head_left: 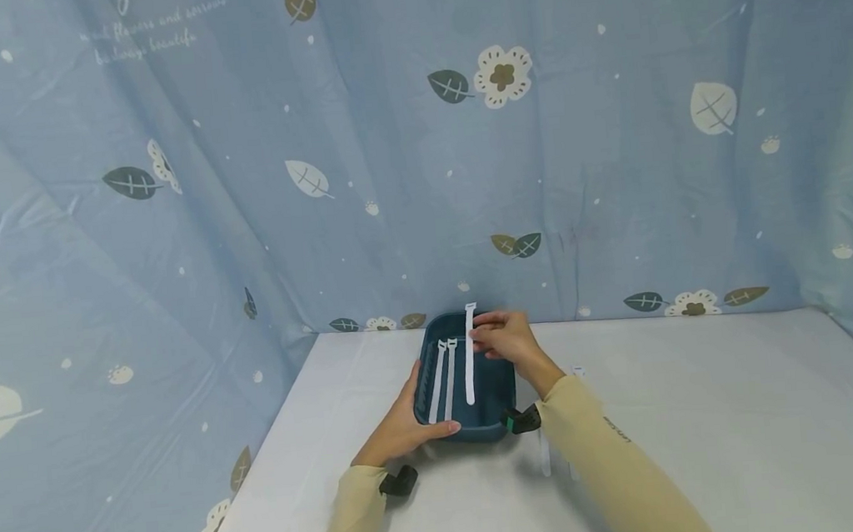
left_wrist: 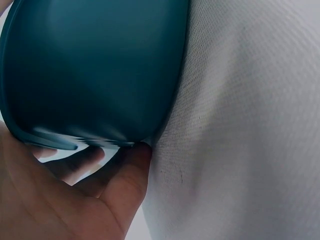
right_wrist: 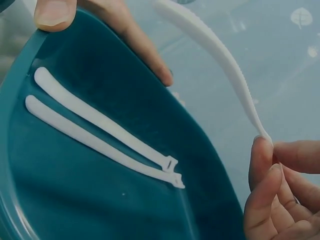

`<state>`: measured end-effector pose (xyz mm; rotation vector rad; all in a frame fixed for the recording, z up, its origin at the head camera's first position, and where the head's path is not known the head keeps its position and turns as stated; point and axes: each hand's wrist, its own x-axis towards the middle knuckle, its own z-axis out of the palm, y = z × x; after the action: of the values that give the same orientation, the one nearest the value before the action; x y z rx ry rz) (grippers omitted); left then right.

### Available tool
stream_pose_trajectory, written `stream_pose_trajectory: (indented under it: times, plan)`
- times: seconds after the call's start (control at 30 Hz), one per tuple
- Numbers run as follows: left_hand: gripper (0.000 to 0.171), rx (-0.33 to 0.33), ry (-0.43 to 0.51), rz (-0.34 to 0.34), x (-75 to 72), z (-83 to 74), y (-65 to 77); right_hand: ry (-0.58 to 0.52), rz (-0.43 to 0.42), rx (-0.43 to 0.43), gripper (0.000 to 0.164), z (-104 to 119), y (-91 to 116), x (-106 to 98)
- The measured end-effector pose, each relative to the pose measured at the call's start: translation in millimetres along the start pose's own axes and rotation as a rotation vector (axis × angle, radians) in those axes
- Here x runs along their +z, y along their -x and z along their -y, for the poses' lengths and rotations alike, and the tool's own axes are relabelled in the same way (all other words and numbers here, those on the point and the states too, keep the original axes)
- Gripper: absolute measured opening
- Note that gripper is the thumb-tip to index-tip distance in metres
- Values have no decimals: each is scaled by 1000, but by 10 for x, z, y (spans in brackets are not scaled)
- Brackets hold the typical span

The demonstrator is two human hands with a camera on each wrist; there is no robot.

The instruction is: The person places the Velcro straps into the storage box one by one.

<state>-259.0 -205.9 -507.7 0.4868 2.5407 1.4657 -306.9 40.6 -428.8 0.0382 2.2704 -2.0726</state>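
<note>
A dark teal plastic basket stands tilted on the table, with two white slotted cable straps lying side by side inside it. My left hand grips the basket's near left side, thumb over the rim and fingers along the outer wall. Between thumb and fingertips, my right hand pinches a third white cable strap near its slotted end. That strap hangs above the basket's right half in the head view, its rounded end downward. In the right wrist view it curves up and away from the fingers.
On the white table, more white straps lie to the right of the basket, partly hidden under the right forearm. A blue patterned curtain hangs right behind the table and along its left side. Black wrist cameras sit on both wrists.
</note>
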Motion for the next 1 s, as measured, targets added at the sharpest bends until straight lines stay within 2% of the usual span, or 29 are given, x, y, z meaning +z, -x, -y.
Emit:
stream_pose_trajectory:
  times: [0.37,0.7,1.0]
  plan:
    - [132,-33,-24,-3,12,-12,41,-5,-9,30,31,-118,-11,91]
    - [126,-10,18,10,-12,-36,7,13,-16,22,32,-143,-53,114]
    - [128,1,-2,8,-8,-20,12,60,-20,35,30,-146,-63,158]
